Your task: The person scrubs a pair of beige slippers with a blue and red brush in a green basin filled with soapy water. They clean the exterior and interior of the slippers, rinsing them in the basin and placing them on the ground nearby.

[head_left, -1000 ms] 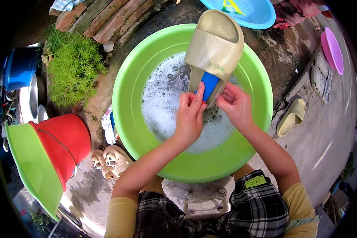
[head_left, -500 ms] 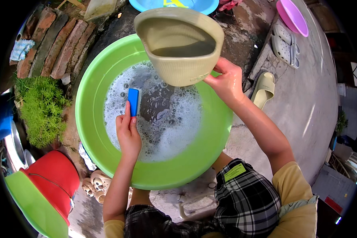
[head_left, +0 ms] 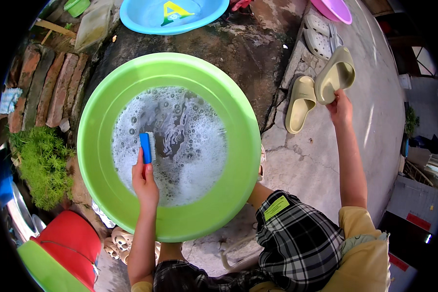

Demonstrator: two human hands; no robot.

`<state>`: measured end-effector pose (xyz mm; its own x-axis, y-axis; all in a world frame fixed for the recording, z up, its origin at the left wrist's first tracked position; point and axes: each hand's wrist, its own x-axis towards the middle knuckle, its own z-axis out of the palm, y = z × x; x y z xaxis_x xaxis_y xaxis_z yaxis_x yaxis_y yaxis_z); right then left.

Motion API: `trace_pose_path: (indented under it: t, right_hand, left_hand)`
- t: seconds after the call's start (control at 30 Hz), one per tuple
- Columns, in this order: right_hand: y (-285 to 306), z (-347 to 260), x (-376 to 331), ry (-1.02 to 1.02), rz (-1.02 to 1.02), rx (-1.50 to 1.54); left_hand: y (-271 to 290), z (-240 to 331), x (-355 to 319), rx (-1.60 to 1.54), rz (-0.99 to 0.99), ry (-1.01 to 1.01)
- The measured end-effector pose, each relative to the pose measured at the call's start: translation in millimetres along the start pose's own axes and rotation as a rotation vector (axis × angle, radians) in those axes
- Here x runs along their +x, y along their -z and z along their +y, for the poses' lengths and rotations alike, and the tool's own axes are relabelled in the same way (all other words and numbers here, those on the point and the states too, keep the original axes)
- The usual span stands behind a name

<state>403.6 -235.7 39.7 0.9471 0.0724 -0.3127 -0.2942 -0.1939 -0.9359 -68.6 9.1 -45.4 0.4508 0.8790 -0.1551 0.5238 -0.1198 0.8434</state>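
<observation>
My left hand (head_left: 145,184) grips a blue scrubbing brush (head_left: 145,148) with pale bristles, held over the soapy water (head_left: 180,160) in a large green basin (head_left: 95,141). Out to the right, my right hand (head_left: 340,108) is closed on the heel end of a khaki slide sandal (head_left: 337,73), its fingers partly hidden. That sandal is above the concrete, beside a matching slide sandal (head_left: 301,104) that lies on the ground. I cannot tell whether the held one touches the ground.
A blue basin (head_left: 136,19) stands beyond the green one, and a pink basin (head_left: 333,9) at the far right. Grey clogs (head_left: 317,39) lie near the slides. Bricks (head_left: 58,90) and a green plant (head_left: 44,165) line the left, above a red bucket (head_left: 73,243). Beige clogs (head_left: 119,241) sit below the green basin.
My right hand has carried the khaki slide from above the basin out to the right, beside its mate. The brush stays in my left hand, its bristles now showing. The view has shifted right.
</observation>
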Motion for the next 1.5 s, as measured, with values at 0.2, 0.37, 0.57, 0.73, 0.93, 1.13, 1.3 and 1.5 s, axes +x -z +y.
trace_pose_path:
  t: [0.2, 0.37, 0.57, 0.73, 0.93, 1.13, 1.3, 1.5]
  right_hand:
    - [150, 84, 24, -0.256, 0.281, -0.545]
    - [138, 114, 29, -0.327, 0.023, -0.53]
    - [136, 150, 66, -0.092, 0.055, -0.846]
    - [121, 139, 56, 0.002, 0.162, -0.913]
    - [84, 141, 18, 0.108, 0.236, -0.787]
    - [20, 109, -33, 0.242, 0.18, -0.56]
    - [-59, 62, -73, 0.392, -0.12, -0.399]
    - [-125, 33, -132, 0.877, -0.498, -0.54]
  left_hand:
    - [-5, 0, 0, -0.031, -0.048, 0.034]
    - [-7, -3, 2, -0.046, -0.063, 0.106]
    - [-12, -12, 1, -0.078, -0.105, 0.146]
    - [-12, -12, 0, -0.094, -0.099, 0.148]
    - [-13, -5, 0, -0.028, -0.094, 0.065]
    - [7, 36, 13, 0.361, 0.141, -0.338]
    - [24, 25, 25, 0.378, 0.059, -0.124]
    - [108, 27, -5, 0.114, 0.37, 0.039]
